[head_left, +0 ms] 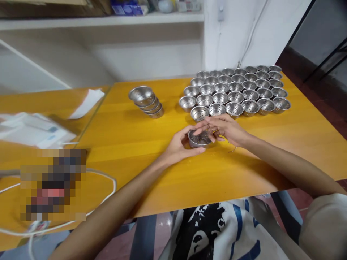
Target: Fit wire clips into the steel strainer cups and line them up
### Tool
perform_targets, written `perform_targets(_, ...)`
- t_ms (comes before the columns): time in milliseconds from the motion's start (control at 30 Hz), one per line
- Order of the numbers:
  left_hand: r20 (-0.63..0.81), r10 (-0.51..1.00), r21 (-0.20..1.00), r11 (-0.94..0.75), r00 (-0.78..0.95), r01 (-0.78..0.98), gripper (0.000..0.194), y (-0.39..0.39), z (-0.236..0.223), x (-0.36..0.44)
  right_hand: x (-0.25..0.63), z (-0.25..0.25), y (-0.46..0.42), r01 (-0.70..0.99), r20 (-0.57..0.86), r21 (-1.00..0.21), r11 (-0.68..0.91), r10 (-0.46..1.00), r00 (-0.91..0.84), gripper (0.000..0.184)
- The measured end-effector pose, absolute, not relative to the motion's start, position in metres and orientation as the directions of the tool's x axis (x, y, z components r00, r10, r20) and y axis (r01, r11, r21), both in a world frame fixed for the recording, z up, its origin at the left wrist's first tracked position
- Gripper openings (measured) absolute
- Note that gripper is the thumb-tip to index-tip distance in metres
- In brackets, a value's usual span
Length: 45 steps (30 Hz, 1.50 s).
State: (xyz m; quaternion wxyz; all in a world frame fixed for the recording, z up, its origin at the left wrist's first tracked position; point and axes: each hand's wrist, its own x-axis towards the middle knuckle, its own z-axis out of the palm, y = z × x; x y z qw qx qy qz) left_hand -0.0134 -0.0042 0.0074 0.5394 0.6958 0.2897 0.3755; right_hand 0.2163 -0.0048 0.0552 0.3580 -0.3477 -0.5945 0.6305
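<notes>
My left hand (180,146) is wrapped round a small perforated steel cup (199,139) that rests on the yellow table (151,173). My right hand (225,129) reaches over the cup from the right, its fingertips pinched at the cup's rim on what looks like a thin wire piece. Just beyond my hands, several rows of identical steel cups (235,90) stand upright side by side. A tilted stack of the same cups (146,101) sits to the left of them.
White papers and packets (32,130) lie at the left on a second table, with a white cable (81,202) looping near its front edge. A wall and shelf rise behind. The table's right edge drops to a dark floor.
</notes>
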Motion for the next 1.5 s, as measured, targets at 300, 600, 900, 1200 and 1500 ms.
perform_targets(300,0.058,0.755,0.98,0.08,0.654,-0.18,0.06,0.003,0.003,-0.019,0.215,0.044,-0.002,0.026,0.042,-0.997,0.074,0.782,-0.621,0.041)
perform_targets(600,0.076,0.736,0.996,-0.088,0.673,-0.016,0.055,0.006,0.008,-0.019,0.203,0.037,-0.013,0.041,0.107,-0.986,0.165,0.791,-0.603,0.047)
perform_targets(900,0.143,0.744,0.982,-0.188,0.652,-0.001,0.052,0.007,0.001,-0.019,0.2,0.04,-0.014,0.074,0.097,-0.982,0.176,0.792,-0.602,0.049)
perform_targets(1200,0.441,0.779,0.839,-0.534,0.447,0.102,0.048,0.004,0.006,-0.017,0.21,0.029,0.002,0.235,0.233,-0.916,0.326,0.907,-0.35,0.03)
perform_targets(1500,0.541,0.823,0.68,-0.55,0.176,0.485,0.055,0.054,-0.009,-0.046,0.254,0.093,-0.003,0.858,-0.141,-0.291,0.422,0.869,-0.475,0.013)
